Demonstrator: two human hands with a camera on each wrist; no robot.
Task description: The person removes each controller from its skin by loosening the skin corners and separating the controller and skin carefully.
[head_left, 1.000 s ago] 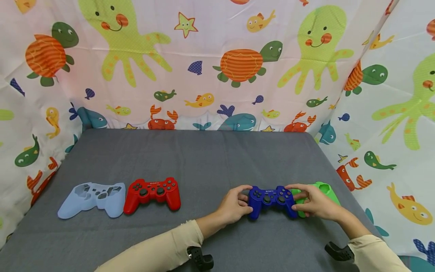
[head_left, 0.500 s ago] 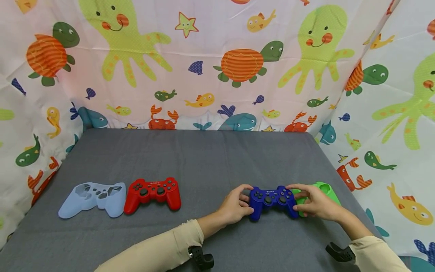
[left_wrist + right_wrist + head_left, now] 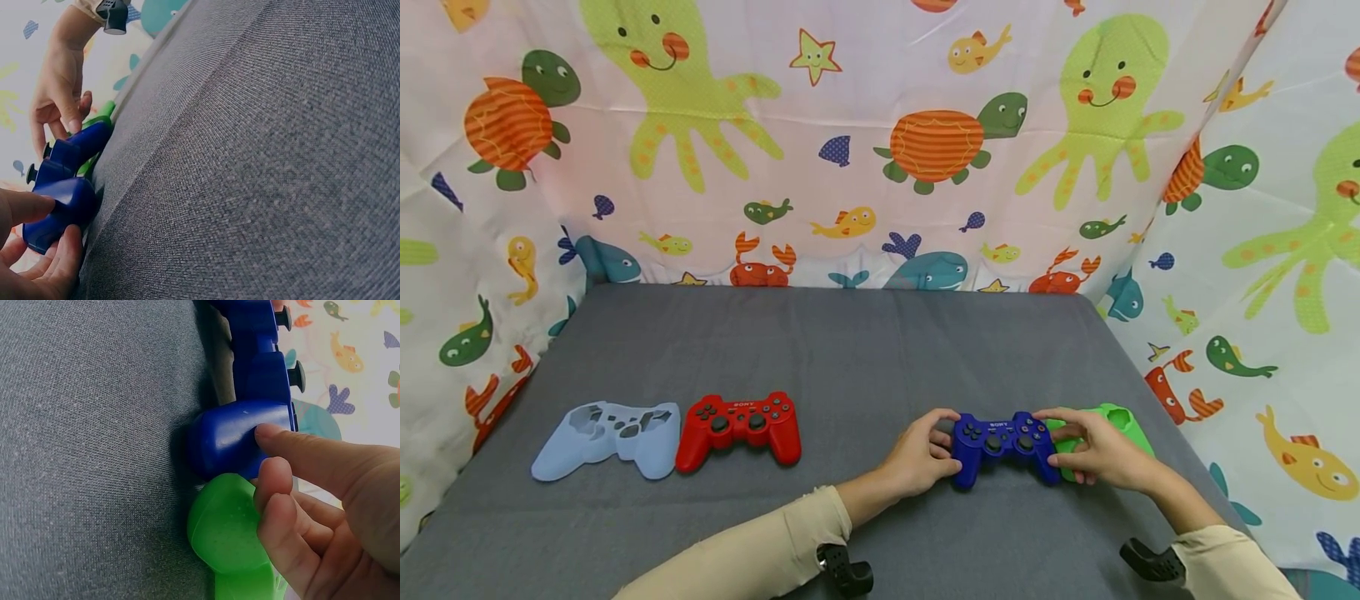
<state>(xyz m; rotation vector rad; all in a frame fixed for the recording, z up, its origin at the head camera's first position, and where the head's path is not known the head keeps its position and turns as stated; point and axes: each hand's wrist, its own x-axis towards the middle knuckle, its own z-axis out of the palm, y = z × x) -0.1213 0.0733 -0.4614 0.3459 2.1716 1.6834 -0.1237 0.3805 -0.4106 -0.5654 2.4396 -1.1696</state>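
The head camera is looking forward and down from above the near edge of the table, taking in its whole grey top and the sea-animal curtain behind. The left wrist camera is sitting low and close, skimming across the cloth toward the blue controller at the lower left of its frame. The right wrist camera is pressing in nearer still, facing the same blue controller and the green silicone cover. All three views are sharing that controller.
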